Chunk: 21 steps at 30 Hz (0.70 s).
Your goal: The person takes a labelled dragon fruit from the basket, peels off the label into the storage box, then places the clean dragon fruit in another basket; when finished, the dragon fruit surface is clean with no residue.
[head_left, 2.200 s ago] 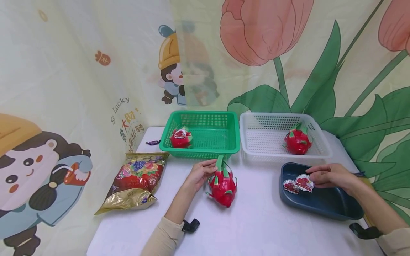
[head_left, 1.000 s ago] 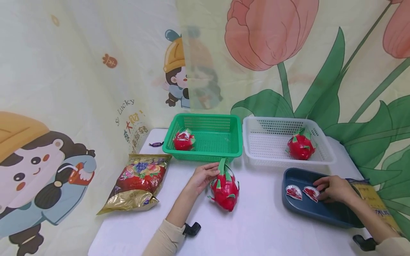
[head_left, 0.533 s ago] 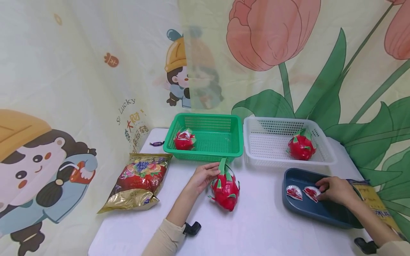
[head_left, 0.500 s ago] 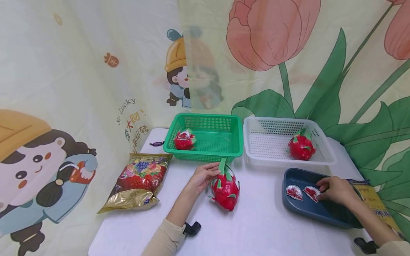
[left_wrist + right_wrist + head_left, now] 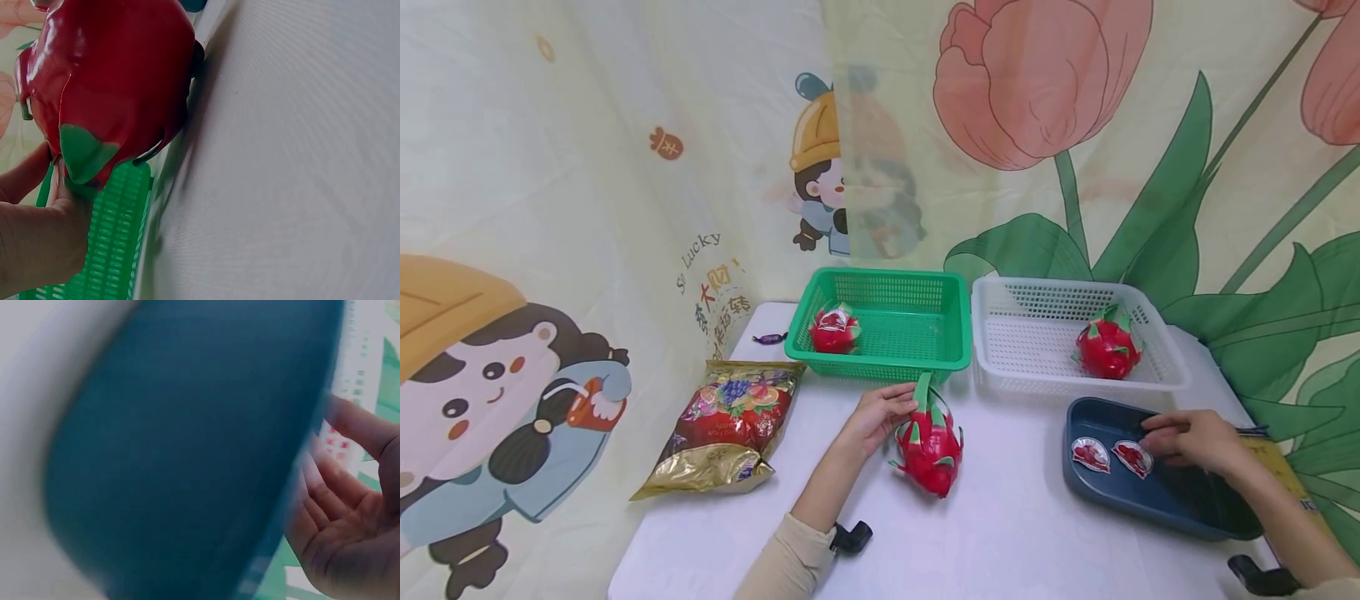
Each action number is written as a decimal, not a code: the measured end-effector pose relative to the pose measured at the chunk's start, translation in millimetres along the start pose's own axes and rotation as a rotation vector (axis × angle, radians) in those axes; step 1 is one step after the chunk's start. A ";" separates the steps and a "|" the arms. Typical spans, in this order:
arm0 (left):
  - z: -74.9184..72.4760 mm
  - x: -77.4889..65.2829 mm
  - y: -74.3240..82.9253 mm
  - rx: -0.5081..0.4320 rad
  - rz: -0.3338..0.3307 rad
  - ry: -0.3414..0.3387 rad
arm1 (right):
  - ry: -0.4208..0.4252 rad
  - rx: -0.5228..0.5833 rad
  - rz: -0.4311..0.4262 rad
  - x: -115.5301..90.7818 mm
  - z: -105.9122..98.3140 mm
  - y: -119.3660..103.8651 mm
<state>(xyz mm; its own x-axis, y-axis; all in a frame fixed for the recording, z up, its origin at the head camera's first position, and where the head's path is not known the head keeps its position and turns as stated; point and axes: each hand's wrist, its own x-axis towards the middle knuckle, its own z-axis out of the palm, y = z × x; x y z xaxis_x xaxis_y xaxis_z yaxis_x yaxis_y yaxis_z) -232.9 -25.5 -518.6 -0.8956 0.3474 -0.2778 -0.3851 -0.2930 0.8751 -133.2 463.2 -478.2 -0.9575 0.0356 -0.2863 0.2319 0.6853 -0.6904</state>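
Observation:
My left hand (image 5: 880,417) pinches the green leafy top of a red toy dragon fruit (image 5: 929,454) resting on the white table. The left wrist view shows the thumb and fingers at that green end, with the red body (image 5: 119,69) filling the upper left. Over the dark blue tray (image 5: 1157,508), my right hand (image 5: 1198,442) hovers with loosely extended fingers. Two dragon fruit stickers lie inside the tray: a left sticker (image 5: 1091,455), and a right sticker (image 5: 1132,459) just beside my fingertips. In the right wrist view the tray wall (image 5: 200,437) hides the fingertips.
A green basket (image 5: 880,367) holds a dragon fruit (image 5: 835,333) bearing a sticker. The white basket (image 5: 1015,375) beside it holds another dragon fruit (image 5: 1108,348) with no visible sticker. At left are a candy bag (image 5: 722,425) and a purple-wrapped candy (image 5: 769,339). A yellow packet (image 5: 1277,467) lies behind the tray.
My right hand has lowered the sticker it held into the tray, then loosened and lifted slightly off it. My left hand keeps its hold on the dragon fruit.

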 end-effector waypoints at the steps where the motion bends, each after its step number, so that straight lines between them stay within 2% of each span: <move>1: -0.2 0.0 -0.2 0.001 0.000 0.000 | -0.010 0.023 -0.004 -1.2 -1.0 -3.6; 6: -0.3 -0.7 -0.3 0.006 0.005 -0.005 | -0.061 0.127 -0.048 -3.9 -1.6 -22.6; 11: -1.2 -1.7 -1.3 0.004 0.010 -0.011 | -0.104 0.201 -0.126 0.1 4.9 -47.3; 15: -1.3 -2.2 -1.6 0.009 0.004 -0.006 | -0.143 0.227 -0.193 6.3 14.0 -71.7; 21: -1.8 -0.2 -1.0 0.021 0.004 -0.008 | -0.236 0.324 -0.269 21.8 35.7 -111.6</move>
<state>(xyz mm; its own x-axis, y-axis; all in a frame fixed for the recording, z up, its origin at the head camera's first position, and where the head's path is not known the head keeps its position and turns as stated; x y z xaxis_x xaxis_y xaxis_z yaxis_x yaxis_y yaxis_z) -232.7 -26.9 -520.2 -0.8953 0.3537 -0.2708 -0.3764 -0.2757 0.8845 -173.8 361.5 -431.1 -0.9346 -0.3031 -0.1861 0.0589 0.3840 -0.9214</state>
